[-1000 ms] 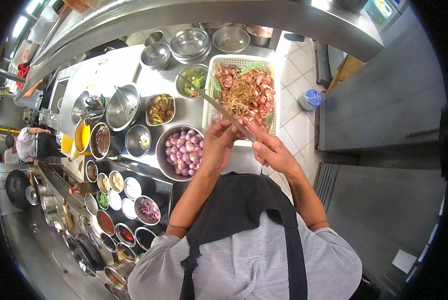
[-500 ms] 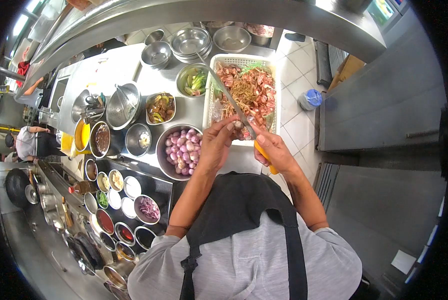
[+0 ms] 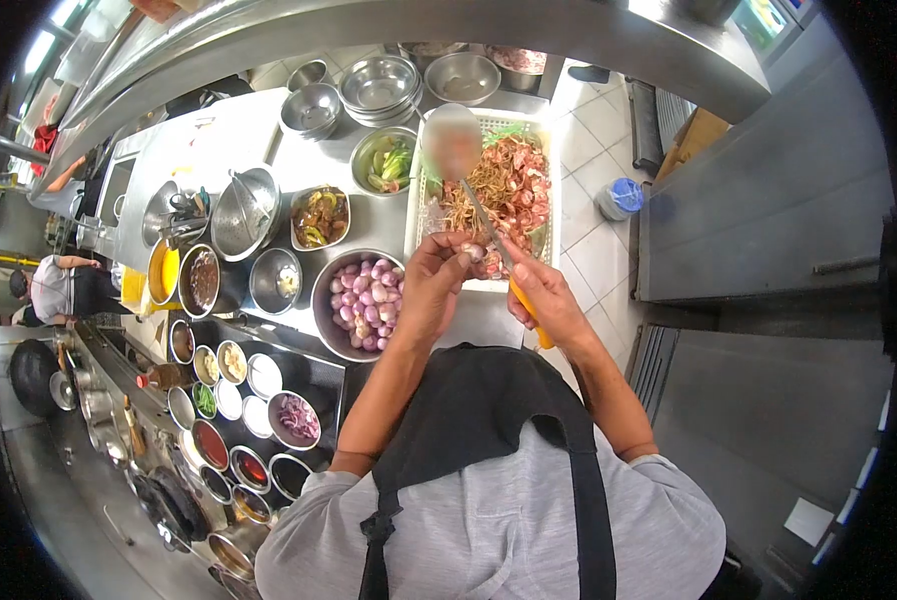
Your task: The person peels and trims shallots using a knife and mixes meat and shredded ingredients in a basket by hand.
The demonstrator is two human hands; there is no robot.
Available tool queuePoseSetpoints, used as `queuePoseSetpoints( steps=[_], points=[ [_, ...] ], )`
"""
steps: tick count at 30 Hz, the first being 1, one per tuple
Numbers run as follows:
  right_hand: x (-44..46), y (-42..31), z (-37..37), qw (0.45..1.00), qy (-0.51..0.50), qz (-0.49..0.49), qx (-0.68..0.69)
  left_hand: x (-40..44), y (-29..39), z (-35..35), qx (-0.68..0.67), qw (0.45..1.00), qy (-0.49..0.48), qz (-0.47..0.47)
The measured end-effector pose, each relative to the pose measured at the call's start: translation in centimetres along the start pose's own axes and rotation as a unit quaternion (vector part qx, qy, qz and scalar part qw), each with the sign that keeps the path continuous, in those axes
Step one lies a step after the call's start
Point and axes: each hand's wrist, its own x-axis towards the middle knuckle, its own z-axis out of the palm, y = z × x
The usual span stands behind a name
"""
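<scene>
My left hand (image 3: 437,287) pinches a small shallot (image 3: 475,251) between thumb and fingertips. My right hand (image 3: 550,302) grips a knife by its yellow handle (image 3: 525,302), with the thumb close to the blade (image 3: 484,218). The blade points away to the upper left, and a blurred patch covers its far end. Both hands are over the near edge of a white perforated basket (image 3: 556,200), which holds reddish peelings (image 3: 529,185) and brown root ends. Just left of my left wrist stands a metal bowl of peeled purple shallots (image 3: 366,305).
Left of the basket are a bowl of green vegetables (image 3: 384,160), a dish of cooked vegetables (image 3: 321,217) and a colander (image 3: 247,213). Stacked metal bowls (image 3: 380,83) stand behind. Several sauce and seasoning bowls (image 3: 294,418) fill the lower left. A person (image 3: 64,285) stands far left.
The shallot shows a paler pink side than before. The knife has shifted slightly, its handle a little to the left. Both hands stay almost in place.
</scene>
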Motion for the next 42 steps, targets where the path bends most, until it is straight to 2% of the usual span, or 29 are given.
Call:
queuePoseSetpoints(
  steps=[8,12,19,22,24,26,31,34,40,42],
  points=[
    [0.0,0.9,-0.6,1.0,0.0,-0.02,-0.017,0.2,-0.1,-0.5,-0.082,0.996,-0.009,-0.03],
    [-0.1,0.9,-0.3,0.998,-0.051,-0.035,0.002,0.2,0.1,-0.1,-0.065,0.997,0.023,-0.034],
    [0.4,1.8,-0.5,0.998,-0.052,-0.006,-0.038,0.1,-0.5,-1.0,-0.037,0.999,-0.004,-0.009],
    [0.4,1.3,-0.2,0.997,-0.043,-0.024,-0.05,0.1,-0.3,-0.7,-0.041,0.999,0.0,-0.021],
    [0.3,0.9,0.3,0.999,0.031,0.001,-0.027,0.2,-0.2,-0.7,-0.043,0.998,0.005,-0.034],
    [0.4,0.7,0.0,0.999,0.03,-0.005,-0.033,0.2,-0.4,-0.9,-0.087,0.994,-0.008,-0.058],
    [0.4,1.3,-0.4,0.999,0.02,-0.015,-0.027,0.3,-0.6,-0.8,-0.091,0.994,0.009,-0.064],
    [0.4,1.9,-0.4,0.998,0.05,-0.024,-0.019,0.3,-0.7,-0.8,-0.09,0.994,0.014,-0.059],
    [0.5,2.5,-1.1,0.998,-0.007,-0.041,-0.05,0.2,-0.6,-0.6,-0.065,0.997,0.004,-0.052],
    [0.6,1.5,-0.8,0.99,-0.043,-0.077,-0.113,0.1,-0.6,-0.5,-0.058,0.997,-0.004,-0.042]
  ],
)
